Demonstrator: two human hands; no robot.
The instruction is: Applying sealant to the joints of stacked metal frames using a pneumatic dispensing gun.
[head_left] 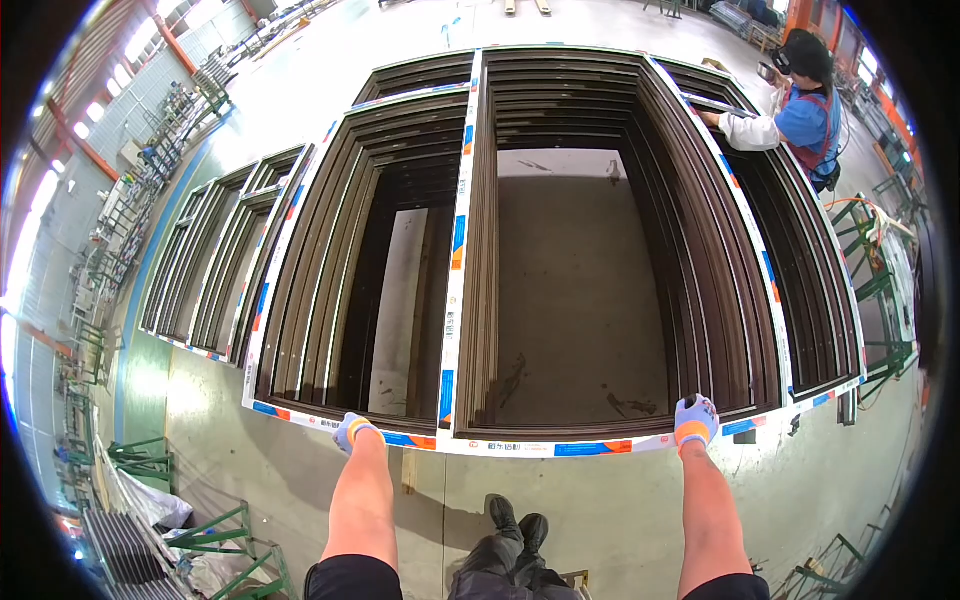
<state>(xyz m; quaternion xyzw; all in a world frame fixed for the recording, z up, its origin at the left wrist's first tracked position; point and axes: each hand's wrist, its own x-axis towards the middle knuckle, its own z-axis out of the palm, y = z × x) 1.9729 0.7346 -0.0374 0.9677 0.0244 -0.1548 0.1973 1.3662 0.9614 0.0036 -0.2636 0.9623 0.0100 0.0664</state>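
In front of me lies a stack of large dark window frames (452, 300), the top one covered with white, blue and orange film along its bars. My left hand (356, 431), in a pale glove with an orange cuff, is closed around the near edge, left of the upright middle bar. Farther right, my right hand (697, 419), gloved the same way, grips that same edge with its fingers curled over the inner side. Both my arms are stretched forward and well apart. Through the openings, the floor shows below the stacked frames.
A co-worker (805, 120) in a blue top and dark cap leans at the far right side of the stack, one arm on it. Left stands a smaller frame stack (190, 344). Green metal stands (215, 540) are at lower left, others (880, 285) at right.
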